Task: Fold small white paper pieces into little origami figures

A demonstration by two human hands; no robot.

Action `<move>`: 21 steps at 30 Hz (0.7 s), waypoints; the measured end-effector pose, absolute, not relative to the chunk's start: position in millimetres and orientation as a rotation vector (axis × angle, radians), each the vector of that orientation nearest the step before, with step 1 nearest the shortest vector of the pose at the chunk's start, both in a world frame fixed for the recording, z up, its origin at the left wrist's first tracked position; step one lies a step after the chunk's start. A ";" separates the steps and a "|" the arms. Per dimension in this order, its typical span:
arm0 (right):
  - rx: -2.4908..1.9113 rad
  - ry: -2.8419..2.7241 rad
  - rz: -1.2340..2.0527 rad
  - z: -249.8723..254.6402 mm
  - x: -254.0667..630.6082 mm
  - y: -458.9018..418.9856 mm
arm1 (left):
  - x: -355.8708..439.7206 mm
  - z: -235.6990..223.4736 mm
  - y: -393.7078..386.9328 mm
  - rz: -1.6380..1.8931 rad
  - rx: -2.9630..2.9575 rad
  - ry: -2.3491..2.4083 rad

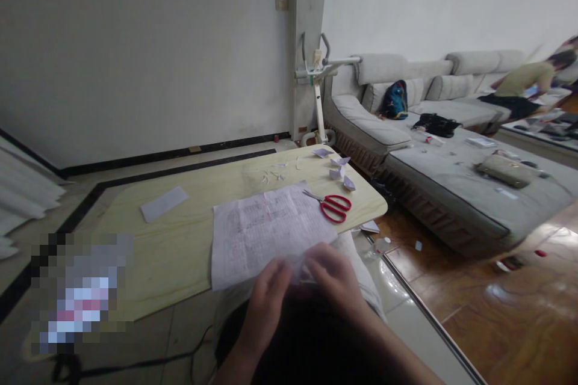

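Observation:
Close to my body, beyond the table's near edge, my left hand (273, 283) and my right hand (332, 271) pinch a small piece of paper (297, 263) between them. Its exact shape is blurred. Just past my hands lies a large creased sheet of paper (253, 228) with faint printing on it. Red-handled scissors (335, 207) rest at the sheet's right side, blades pointing left. Several small folded paper shapes (336, 173) stand at the table's far right corner. Thin paper scraps (273, 177) are scattered behind the sheet.
The pale wooden table (180, 246) carries a folded white paper (164, 204) at left. A pixelated patch covers its left end. A grey sofa (433, 186) with bags stands at right, where a person (526, 84) sits bent forward. A black cable (149, 364) runs along the floor.

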State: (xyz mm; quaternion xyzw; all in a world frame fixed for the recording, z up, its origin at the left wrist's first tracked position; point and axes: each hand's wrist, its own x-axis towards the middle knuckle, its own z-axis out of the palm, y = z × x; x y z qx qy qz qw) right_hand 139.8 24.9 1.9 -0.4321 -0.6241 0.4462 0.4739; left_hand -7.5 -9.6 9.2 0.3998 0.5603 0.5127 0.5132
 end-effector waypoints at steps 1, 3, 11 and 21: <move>-1.055 -1.517 1.107 2.3 139.9 25.4 | -8.2 10.2 -9.4 1.219 0.966 1.337; -1.049 -1.490 1.152 3.1 139.9 25.9 | -8.9 12.4 -9.4 1.191 0.958 1.316; -1.053 -1.376 1.321 5.1 139.7 25.7 | -5.0 12.2 -13.6 1.193 0.983 1.319; -1.005 -1.321 1.391 2.8 140.5 22.8 | -6.3 10.2 -13.2 1.204 1.004 1.298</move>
